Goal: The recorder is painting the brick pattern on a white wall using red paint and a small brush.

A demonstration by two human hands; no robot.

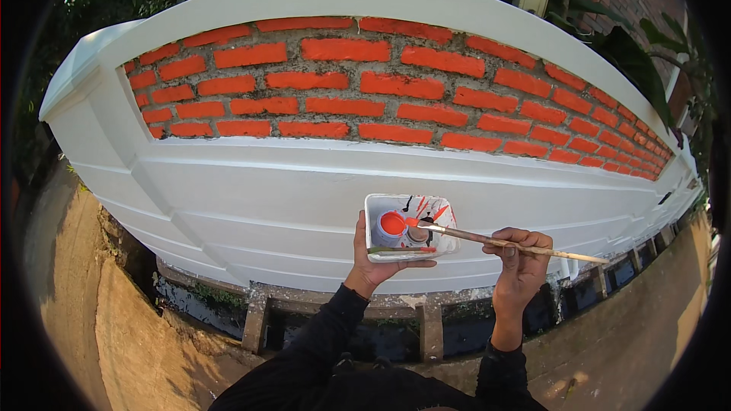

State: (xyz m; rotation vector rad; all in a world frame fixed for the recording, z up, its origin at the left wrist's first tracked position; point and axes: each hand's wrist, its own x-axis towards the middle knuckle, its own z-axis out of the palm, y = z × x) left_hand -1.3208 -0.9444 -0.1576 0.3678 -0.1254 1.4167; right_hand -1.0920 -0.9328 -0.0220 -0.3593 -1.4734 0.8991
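My left hand is closed round the lower left corner of a white plastic tub, holding it up in front of the wall. Inside the tub stands a small pot of orange-red paint, with a second small container beside it and a thin greenish stick along the near side. Red and black smears mark the tub's inner wall. Between the fingers of my right hand is a long wooden paintbrush. Its orange-tipped bristles are over the tub, just right of the paint pot.
A white wall curves across the view, with a panel of orange-red bricks and grey mortar. Along its foot runs a drain ditch crossed by short concrete beams. Paved ground lies nearer me; leafy plants hang over the top.
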